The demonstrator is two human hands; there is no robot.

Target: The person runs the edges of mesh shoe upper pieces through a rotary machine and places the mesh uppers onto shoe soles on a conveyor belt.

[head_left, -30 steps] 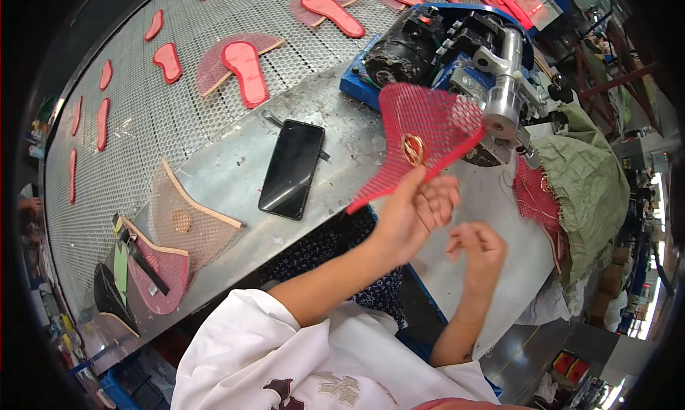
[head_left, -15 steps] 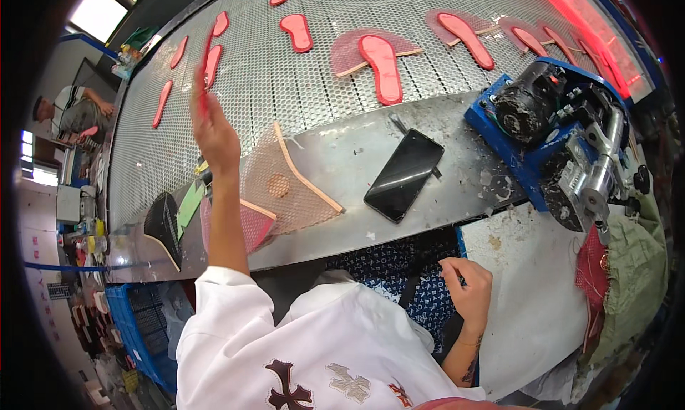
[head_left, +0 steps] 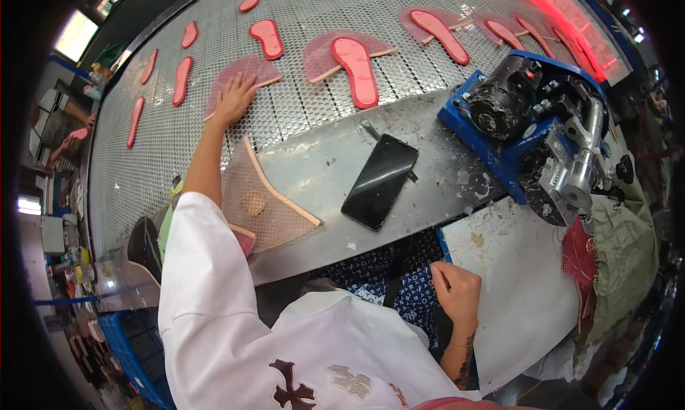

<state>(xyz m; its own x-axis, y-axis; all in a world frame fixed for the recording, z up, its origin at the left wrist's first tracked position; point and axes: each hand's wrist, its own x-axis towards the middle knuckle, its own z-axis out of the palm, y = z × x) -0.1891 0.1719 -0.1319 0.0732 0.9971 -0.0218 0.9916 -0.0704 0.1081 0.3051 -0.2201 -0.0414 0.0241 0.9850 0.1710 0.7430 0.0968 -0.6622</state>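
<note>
My left hand (head_left: 235, 101) lies flat, fingers spread, on a pink mesh shoe-upper piece (head_left: 264, 69) with a pale edging strip, down on the metal-mesh belt. Just right of it, a pink insole-shaped sole piece (head_left: 354, 71) rests over another pink mesh upper (head_left: 321, 51). My right hand (head_left: 455, 292) is closed in a loose fist near the table's front edge, with nothing showing in it. Beneath my left arm, on the metal ledge, lies a beige mesh upper piece (head_left: 275, 214); a pink piece, a green piece and a black piece (head_left: 145, 246) are partly hidden by my sleeve.
A black phone (head_left: 379, 182) lies on the metal ledge (head_left: 307, 157). To the right stands a blue machine with a motor (head_left: 506, 103), beside a white board (head_left: 517, 267) and green cloth (head_left: 624, 260). Several pink soles dot the belt. Another person is at far left.
My left hand has moved forward and lowered from upright to flat, laying the pink mesh piece on the belt. The view has shifted slightly. My right hand stays near the front edge.
</note>
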